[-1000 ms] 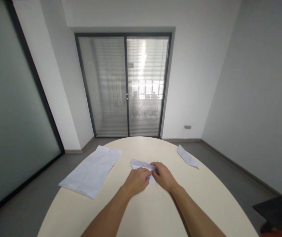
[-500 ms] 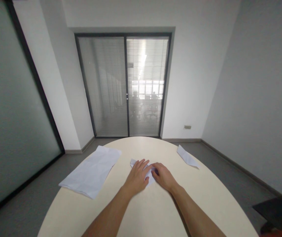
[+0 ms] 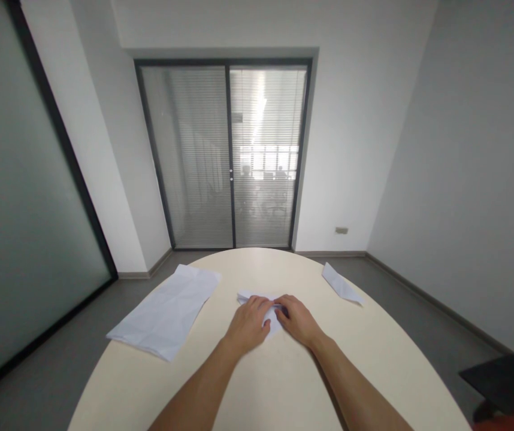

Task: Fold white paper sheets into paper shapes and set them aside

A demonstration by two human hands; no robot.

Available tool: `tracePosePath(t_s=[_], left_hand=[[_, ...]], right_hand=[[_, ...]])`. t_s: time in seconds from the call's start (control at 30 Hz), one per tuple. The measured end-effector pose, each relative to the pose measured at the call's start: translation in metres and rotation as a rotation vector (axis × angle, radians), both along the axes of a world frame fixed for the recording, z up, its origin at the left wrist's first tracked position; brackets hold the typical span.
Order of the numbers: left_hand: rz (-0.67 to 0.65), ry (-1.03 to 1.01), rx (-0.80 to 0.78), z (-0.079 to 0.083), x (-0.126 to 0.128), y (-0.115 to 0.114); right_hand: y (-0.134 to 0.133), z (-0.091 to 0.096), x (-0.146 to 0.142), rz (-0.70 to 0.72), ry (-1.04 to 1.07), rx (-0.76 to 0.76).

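Note:
In the middle of the table lies a small folded sheet of white paper (image 3: 274,325), partly covered by both hands. My left hand (image 3: 251,320) rests over its left part, fingers bent along the upper folded edge and thumb lower down on the near side. My right hand (image 3: 296,318) is closed at the right end of that same edge, its fingers curled on the paper. The fingertips of the two hands nearly meet. Part of the paper's far flap shows beyond my left fingers.
A round cream table (image 3: 279,389) carries a stack of creased white sheets (image 3: 167,314) at the left and a folded strip of paper (image 3: 341,284) at the right. Beyond stand glass doors with blinds (image 3: 263,221). A dark chair (image 3: 506,380) is at the lower right.
My left fingers have bent and drawn back towards me, uncovering more of the paper's far flap. My right hand has barely moved.

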State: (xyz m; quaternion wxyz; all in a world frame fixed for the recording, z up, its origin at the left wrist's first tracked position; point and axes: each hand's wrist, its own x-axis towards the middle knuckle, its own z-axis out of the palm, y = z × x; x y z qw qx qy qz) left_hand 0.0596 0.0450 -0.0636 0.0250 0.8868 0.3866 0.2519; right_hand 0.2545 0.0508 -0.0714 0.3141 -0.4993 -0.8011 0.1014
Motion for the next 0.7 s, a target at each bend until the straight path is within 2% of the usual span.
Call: tracePosePath(t_s=[0.3,0.7], left_hand=[[0.025,0.007,-0.016,0.002,0.0002,-0.0013],[0.029,-0.01,-0.031,-0.0033,-0.0001,0.0007]], right_hand=[[0.0008,-0.0022,0.0004,-0.004,0.003,0.012],[0.0023,-0.0031,0.0012,0.006,-0.005,0.01]])
